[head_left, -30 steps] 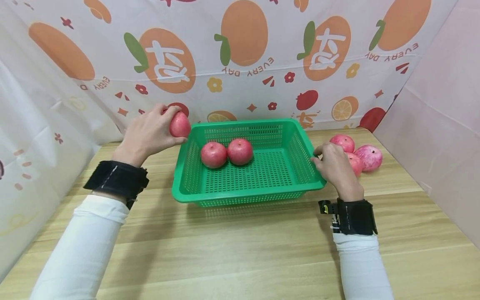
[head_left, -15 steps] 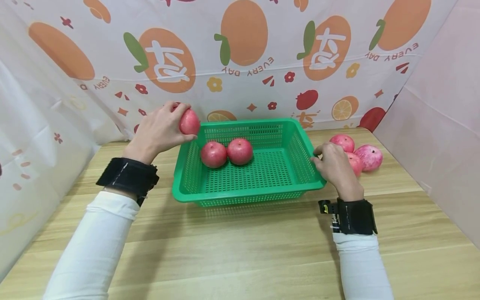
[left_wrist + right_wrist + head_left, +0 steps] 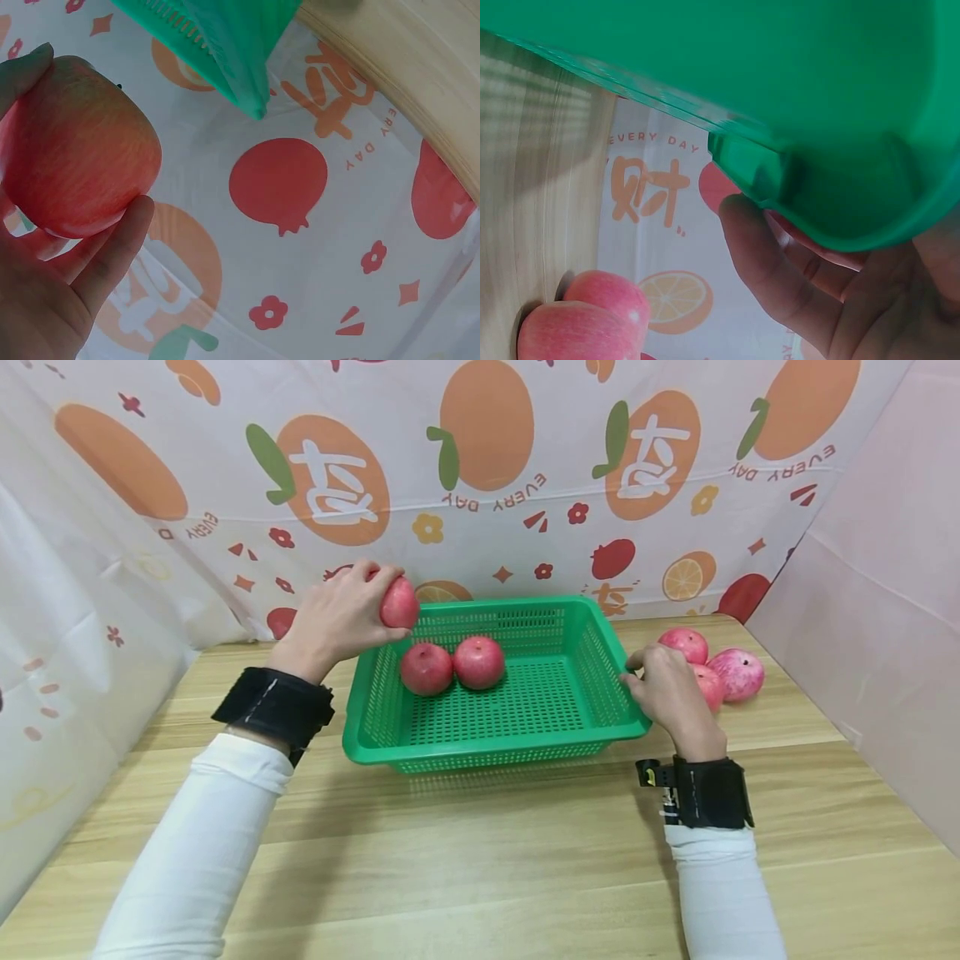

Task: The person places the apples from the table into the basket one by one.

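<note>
My left hand [image 3: 341,617] grips a red apple [image 3: 401,603] above the left back corner of the green plastic basket [image 3: 495,748]. In the left wrist view the apple [image 3: 82,150] sits between thumb and fingers, apart from the basket. Inside the basket, toward its left side, two more red apples [image 3: 426,669] lie side by side. At the basket's right end, my right hand [image 3: 670,692] holds the rim. The right wrist view shows curled fingers [image 3: 769,262] at the edge of the basket [image 3: 780,60].
Three apples [image 3: 738,675] lie grouped on the wooden table [image 3: 480,868] just right of my right hand, one partly hidden by it. A fruit-printed cloth [image 3: 480,552] hangs behind the basket, and pale cloth walls flank the table.
My left hand has carried the apple to the right, from outside the basket's left edge to over its back left corner. The right hand and the basket have stayed put.
</note>
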A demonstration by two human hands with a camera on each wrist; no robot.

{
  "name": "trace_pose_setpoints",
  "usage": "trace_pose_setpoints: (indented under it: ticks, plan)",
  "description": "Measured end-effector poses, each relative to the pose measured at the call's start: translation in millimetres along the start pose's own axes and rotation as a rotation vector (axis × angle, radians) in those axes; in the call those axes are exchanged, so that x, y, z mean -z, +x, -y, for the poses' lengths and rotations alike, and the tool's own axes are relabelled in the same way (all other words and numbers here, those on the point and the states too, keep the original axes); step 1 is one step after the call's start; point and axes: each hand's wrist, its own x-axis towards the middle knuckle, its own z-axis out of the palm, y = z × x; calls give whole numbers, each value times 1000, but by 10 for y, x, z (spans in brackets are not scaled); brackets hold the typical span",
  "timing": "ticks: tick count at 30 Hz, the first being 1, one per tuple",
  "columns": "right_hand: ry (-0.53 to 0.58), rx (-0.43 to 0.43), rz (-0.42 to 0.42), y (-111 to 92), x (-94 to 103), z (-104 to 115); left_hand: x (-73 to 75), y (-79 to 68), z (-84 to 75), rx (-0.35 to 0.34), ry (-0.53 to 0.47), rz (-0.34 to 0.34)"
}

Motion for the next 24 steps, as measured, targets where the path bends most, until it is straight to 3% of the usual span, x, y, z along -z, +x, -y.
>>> trace_pose_setpoints:
  ticks: [9,24]
  plan:
    - [-17,3,-8,7,-8,-7,-57,58,-64,-35,-1,-34]
    - [-8,-4,-3,5,-2,-2,-72,184,-205,-11,-37,49]
